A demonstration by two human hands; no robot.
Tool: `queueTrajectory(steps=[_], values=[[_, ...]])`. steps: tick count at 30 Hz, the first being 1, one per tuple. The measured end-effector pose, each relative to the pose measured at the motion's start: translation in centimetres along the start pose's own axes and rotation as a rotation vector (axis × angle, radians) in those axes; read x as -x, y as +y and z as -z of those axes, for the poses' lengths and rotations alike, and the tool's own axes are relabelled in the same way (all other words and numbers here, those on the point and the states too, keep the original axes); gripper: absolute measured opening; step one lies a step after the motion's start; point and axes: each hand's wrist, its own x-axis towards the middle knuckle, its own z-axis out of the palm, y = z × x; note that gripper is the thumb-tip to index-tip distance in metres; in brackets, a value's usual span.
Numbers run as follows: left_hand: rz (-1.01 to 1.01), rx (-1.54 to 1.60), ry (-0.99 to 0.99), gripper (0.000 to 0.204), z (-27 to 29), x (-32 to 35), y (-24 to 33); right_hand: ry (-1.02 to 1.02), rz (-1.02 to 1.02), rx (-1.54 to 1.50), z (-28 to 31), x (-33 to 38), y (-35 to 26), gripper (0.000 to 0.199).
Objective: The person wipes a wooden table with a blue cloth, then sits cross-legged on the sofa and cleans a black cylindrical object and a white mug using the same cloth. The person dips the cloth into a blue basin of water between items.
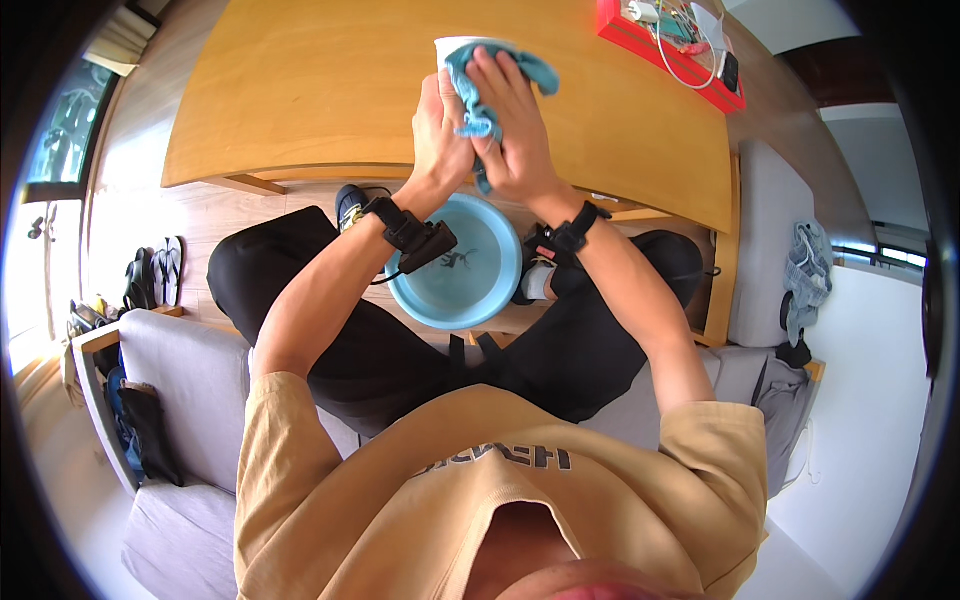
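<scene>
Both my hands meet above the wooden table's near edge, around a white cup (452, 46). My left hand (440, 145) is closed on the cup's near left side. Over the cup's right side lies a light blue cloth (541, 76), partly bunched and hanging down between my hands. My right hand (520, 145) grips this cloth and presses it against the cup, with fingers stretched along it. Most of the cup is hidden behind the cloth and fingers. Below, between my feet, stands a light blue basin (398, 290) that appears to hold water, with a dark pattern at its bottom.
The wooden table (310, 90) spans the area ahead. A red box (625, 37) with cables and a white plug sits at its far right corner. Grey sofa cushions (190, 370) surround me. Flip-flops (168, 270) lie on the floor at left; denim (808, 265) hangs at right.
</scene>
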Motion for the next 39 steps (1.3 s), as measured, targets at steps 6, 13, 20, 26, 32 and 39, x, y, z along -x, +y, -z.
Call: queueTrajectory(steps=[6,13,20,26,32,39], values=[[0.116,-0.193,-0.056,0.068,-1.3,2.0,2.8,0.219,-0.142,-0.103,1.2,-2.2,3.0,0.058],[0.228,-0.011,-0.118,0.071,-0.1,-1.1,1.3,0.080,-0.076,-0.060,-0.2,0.5,0.4,0.068],[0.136,0.035,-0.083,0.059,0.1,-0.6,-0.2,-0.025,-0.146,-0.043,-0.4,1.2,0.5,0.063],[0.157,-0.285,-0.119,0.061,-1.7,1.5,1.0,0.133,-0.200,-0.071,1.2,-1.4,3.3,0.058],[0.455,0.384,-0.179,0.062,0.3,-0.2,0.8,-0.078,-0.057,0.172,0.2,1.8,-0.2,0.058],[0.657,0.741,-0.200,0.086,2.7,-1.7,2.0,-0.187,0.052,0.087,0.2,2.9,-2.0,0.069]])
